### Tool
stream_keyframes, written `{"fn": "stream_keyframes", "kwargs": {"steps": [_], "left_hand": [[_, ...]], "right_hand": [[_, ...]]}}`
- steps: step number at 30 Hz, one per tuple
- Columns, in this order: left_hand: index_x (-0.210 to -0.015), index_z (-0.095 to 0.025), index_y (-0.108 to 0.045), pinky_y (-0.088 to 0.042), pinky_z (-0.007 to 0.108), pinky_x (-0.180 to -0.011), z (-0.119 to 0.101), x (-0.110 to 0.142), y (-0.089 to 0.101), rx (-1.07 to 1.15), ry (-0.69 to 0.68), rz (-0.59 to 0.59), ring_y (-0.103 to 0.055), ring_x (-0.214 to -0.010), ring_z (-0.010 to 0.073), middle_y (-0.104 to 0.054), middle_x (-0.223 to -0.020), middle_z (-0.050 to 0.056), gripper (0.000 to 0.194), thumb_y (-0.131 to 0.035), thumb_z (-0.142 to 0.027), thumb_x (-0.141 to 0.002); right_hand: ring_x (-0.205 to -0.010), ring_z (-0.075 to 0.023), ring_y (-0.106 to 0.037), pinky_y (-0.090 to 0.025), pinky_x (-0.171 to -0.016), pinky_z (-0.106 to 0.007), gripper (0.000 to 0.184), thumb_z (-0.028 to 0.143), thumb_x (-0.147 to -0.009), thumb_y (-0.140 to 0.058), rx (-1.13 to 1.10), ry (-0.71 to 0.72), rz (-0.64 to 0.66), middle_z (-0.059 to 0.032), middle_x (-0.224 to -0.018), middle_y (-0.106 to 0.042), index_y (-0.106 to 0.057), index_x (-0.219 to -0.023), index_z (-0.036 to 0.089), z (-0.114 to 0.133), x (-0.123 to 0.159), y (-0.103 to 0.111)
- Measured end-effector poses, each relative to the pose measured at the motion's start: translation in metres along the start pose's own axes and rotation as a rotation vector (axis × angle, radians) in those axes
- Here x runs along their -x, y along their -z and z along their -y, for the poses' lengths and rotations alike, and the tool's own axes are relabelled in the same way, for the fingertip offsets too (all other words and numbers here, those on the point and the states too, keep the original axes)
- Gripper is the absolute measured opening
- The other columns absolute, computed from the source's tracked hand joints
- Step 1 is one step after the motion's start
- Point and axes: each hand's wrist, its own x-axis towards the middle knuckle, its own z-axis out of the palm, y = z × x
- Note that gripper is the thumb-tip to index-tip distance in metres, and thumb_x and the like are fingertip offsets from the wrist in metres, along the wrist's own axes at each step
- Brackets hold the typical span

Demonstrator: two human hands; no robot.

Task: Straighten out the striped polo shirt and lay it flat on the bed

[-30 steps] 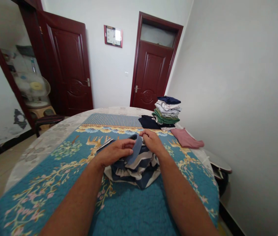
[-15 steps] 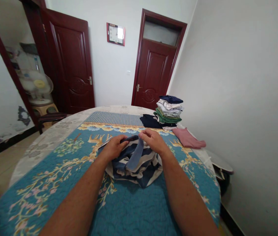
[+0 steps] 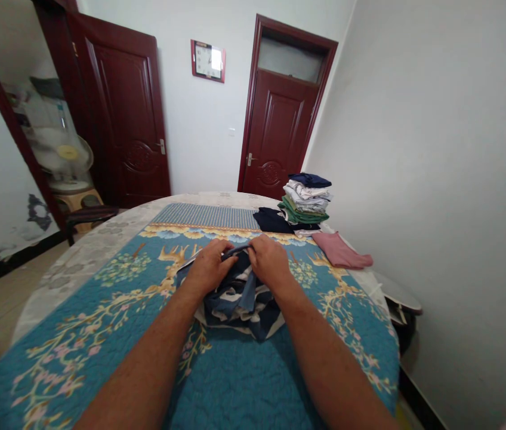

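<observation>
A bunched garment with dark blue and white stripes (image 3: pixel 259 325) lies on the teal quilted cloth (image 3: pixel 244 382) in front of me; its plain blue band looks like a shirt collar or placket. My left hand (image 3: pixel 212 266) pinches the far edge of this striped garment at the band's left part. Close beside it, my right hand (image 3: pixel 268 260) has thumb and fingers closed on the same band, a short stretch of which shows between the two hands. Part of the band hangs down toward me over the crumpled folds. The fingertips are partly hidden by the cloth.
At the back right stands a stack of folded clothes (image 3: pixel 307 197), with a folded navy garment (image 3: pixel 273 220) beside it. A pink garment (image 3: pixel 340 251) lies near the right table edge. A stool-like seat (image 3: pixel 405 298) is right of the table; a fan (image 3: pixel 67 152) stands at left.
My right hand has moved slightly left and closer to my left hand, its fingers now curled further over the band. The hanging blue strip has narrowed and shifted.
</observation>
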Motion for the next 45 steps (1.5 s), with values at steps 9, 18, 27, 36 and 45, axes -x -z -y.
{"fn": "stream_keyframes", "kwargs": {"steps": [9,18,27,36,45], "left_hand": [[-0.112,-0.024,-0.077,-0.047,0.035,-0.089,-0.013,0.004,0.0,-0.199,-0.031,0.031,-0.069,-0.099,0.0273,-0.076,-0.105,0.01,0.032,-0.048,-0.035,-0.103],[-0.096,-0.024,-0.076,-0.047,0.036,-0.082,-0.021,0.003,0.009,-0.303,0.169,0.166,-0.072,-0.09,0.0298,-0.077,-0.091,0.011,0.027,-0.053,-0.037,-0.1],[-0.093,-0.024,-0.081,-0.051,0.037,-0.09,0.004,-0.003,0.013,0.143,0.279,0.036,-0.072,-0.096,0.0282,-0.081,-0.097,0.008,0.028,-0.054,-0.031,-0.09],[-0.111,-0.016,-0.075,-0.058,0.033,-0.072,0.021,-0.003,0.004,0.917,0.664,-0.143,-0.073,-0.076,0.0225,-0.08,-0.093,0.007,0.05,-0.063,-0.016,-0.063],[-0.115,-0.022,-0.076,-0.049,0.044,-0.107,0.024,0.002,0.015,0.113,0.426,-0.205,-0.07,-0.115,0.0327,-0.08,-0.108,0.013,0.046,-0.056,-0.011,-0.076]], "right_hand": [[-0.109,-0.0252,-0.062,-0.046,-0.092,-0.034,0.025,0.027,-0.104,-0.052,-0.005,0.137,0.032,-0.0105,-0.116,-0.069,-0.069,-0.123,0.024,0.01,0.003,0.006],[-0.111,-0.0241,-0.069,-0.049,-0.097,-0.033,0.034,0.027,-0.108,-0.044,-0.055,-0.024,0.028,-0.0125,-0.118,-0.076,-0.071,-0.129,0.022,-0.004,-0.001,-0.015],[-0.121,-0.0271,-0.06,-0.043,-0.109,-0.039,0.033,0.021,-0.104,-0.049,-0.192,0.084,-0.106,-0.0149,-0.124,-0.072,-0.069,-0.13,0.016,0.006,0.001,-0.006],[-0.087,-0.0276,-0.07,-0.049,-0.082,-0.038,0.038,0.055,-0.092,-0.069,-0.2,0.271,0.257,-0.0131,-0.096,-0.076,-0.075,-0.1,0.018,0.063,0.036,0.031],[-0.086,-0.0316,-0.075,-0.053,-0.082,-0.043,0.024,0.035,-0.096,-0.059,0.05,0.22,0.353,-0.0167,-0.091,-0.078,-0.076,-0.099,0.018,0.067,0.034,0.018]]}}
